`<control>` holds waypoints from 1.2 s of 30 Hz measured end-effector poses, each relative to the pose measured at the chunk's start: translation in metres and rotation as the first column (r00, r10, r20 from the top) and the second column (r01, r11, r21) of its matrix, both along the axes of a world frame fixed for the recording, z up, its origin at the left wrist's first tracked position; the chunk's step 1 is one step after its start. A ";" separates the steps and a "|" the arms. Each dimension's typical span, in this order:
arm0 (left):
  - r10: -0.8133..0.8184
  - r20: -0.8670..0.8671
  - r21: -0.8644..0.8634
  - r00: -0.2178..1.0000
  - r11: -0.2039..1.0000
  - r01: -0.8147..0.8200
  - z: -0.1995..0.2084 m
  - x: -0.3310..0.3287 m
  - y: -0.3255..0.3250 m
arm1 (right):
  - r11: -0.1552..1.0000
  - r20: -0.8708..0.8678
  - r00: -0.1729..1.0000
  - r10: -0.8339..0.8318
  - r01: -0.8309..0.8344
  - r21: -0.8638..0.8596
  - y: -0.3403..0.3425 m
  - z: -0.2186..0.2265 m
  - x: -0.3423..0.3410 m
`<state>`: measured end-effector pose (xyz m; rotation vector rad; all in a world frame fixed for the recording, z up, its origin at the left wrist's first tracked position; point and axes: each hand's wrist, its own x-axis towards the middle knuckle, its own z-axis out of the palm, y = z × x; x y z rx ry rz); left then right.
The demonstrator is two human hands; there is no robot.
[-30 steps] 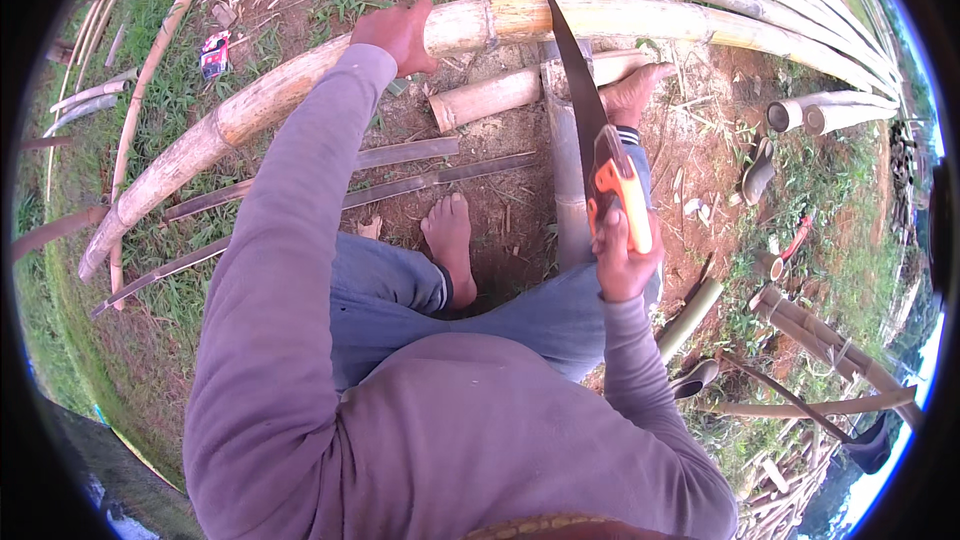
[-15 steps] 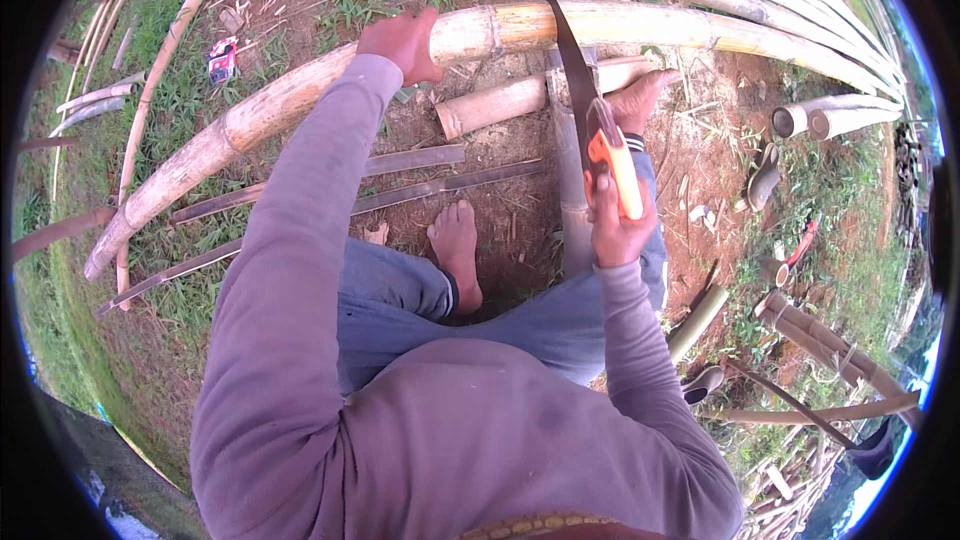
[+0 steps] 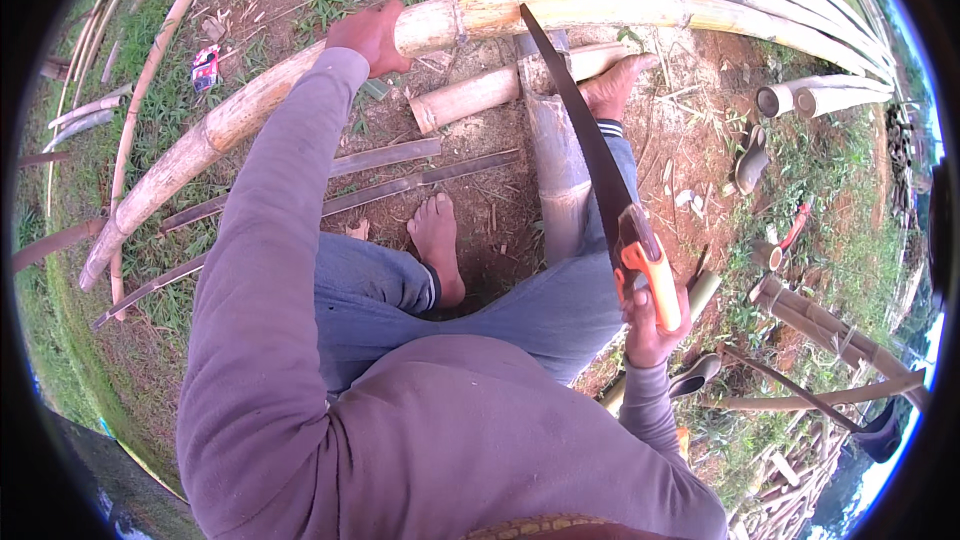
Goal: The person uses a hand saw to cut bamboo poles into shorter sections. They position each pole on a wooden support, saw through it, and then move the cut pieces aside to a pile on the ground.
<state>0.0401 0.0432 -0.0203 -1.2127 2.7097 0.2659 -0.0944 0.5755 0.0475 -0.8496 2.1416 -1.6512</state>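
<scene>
left hand (image 3: 370, 38) curls fingers over a bamboo pole (image 3: 600, 6) crossing a log (image 3: 557, 165) near its far end; right hand (image 3: 652, 335) clasps a saw handle (image 3: 658, 280).

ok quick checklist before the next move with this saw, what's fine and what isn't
1. Left hand on the bamboo pole, away from the blade: ok, it grips well to the left of it.
2. Right hand on the saw handle: ok, wrapped around the orange grip.
3. Pole crosses over the log: ok.
4. Blade teeth touching the pole: cannot tell; the tip overlaps the pole's near edge from this view.
5. Right foot protected and well away from the blade: not ok, it is bare and appears close beside it.
</scene>
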 end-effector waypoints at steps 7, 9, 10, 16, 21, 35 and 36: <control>-0.013 -0.019 0.012 1.000 1.000 0.013 -0.006 0.003 0.011 | 0.984 -0.082 0.996 0.016 -0.031 -0.177 -0.055 -0.036 -0.015; -0.024 -0.056 -0.001 0.998 1.000 0.024 -0.004 0.006 0.016 | 0.987 -0.056 0.998 -0.015 0.006 -0.158 -0.104 -0.055 -0.022; -0.031 -0.072 0.000 0.997 1.000 0.031 -0.005 0.007 0.018 | 0.983 -0.028 1.000 0.005 -0.010 -0.183 -0.127 -0.060 -0.024; -0.040 -0.074 0.048 0.997 0.998 0.043 -0.006 0.010 0.008 | 0.978 0.059 0.998 -0.001 0.013 -0.210 -0.181 -0.070 -0.025; -0.052 -0.088 0.014 0.995 0.998 0.053 -0.004 0.007 0.012 | 0.981 -0.076 0.997 -0.032 0.017 -0.195 -0.219 -0.076 -0.031; -0.057 -0.078 -0.024 0.995 0.998 0.056 -0.006 0.007 0.005 | 0.993 -0.067 0.998 -0.019 0.011 -0.119 -0.161 -0.084 -0.016; -0.053 -0.066 -0.019 0.996 0.998 0.051 -0.006 0.006 0.006 | 0.990 -0.070 0.997 -0.018 0.008 -0.142 -0.184 -0.087 -0.030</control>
